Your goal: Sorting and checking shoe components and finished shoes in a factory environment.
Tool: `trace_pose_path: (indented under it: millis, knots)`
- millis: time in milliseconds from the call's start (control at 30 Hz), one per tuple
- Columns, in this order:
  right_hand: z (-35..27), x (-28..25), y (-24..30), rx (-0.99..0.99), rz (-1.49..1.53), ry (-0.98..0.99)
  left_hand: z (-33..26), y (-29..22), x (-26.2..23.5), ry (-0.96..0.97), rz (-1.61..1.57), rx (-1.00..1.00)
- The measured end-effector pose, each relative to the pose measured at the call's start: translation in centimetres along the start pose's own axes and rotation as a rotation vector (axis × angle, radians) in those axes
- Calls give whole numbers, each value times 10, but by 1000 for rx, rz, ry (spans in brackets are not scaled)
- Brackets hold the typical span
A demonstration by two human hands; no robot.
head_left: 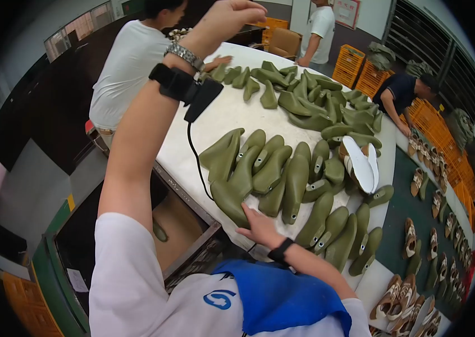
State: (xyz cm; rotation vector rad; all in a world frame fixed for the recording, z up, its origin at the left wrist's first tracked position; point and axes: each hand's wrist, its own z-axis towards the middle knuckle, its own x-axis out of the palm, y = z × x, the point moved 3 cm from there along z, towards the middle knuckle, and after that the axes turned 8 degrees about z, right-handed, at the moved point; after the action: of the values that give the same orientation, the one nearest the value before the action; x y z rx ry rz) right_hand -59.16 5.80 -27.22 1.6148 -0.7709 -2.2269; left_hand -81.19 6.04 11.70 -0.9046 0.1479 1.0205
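My left hand is raised high above the white table, its fingers curled; the back of the hand hides whether it holds anything. A metal watch and a black strapped device with a hanging cable sit on that forearm. My right hand lies flat with spread fingers on the table's near edge, its fingertips touching an olive-green shoe last. Several more olive-green lasts lie side by side just beyond it.
A pile of lasts covers the far table. A shoe with a white sole lies among them. Three other people stand around the table. Orange crates are stacked behind. Shoes line a green belt on the right.
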Motion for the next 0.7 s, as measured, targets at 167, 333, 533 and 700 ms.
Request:
trace_pose_path:
  millis: [167,333,533,700]
  knots:
    - [8,21,-27,172,175,142,-47,4,-32,63,264,-2]
    - [-17,-23,-46,377,981,89,-134,22,-111,55,679,-176]
    - [-104,-161,-50,439,1341,-243,-215,-54,-95,-369,-308,155]
    - [-190,-199,-56,542,1292,-677,-245,-8,216,610,107,104]
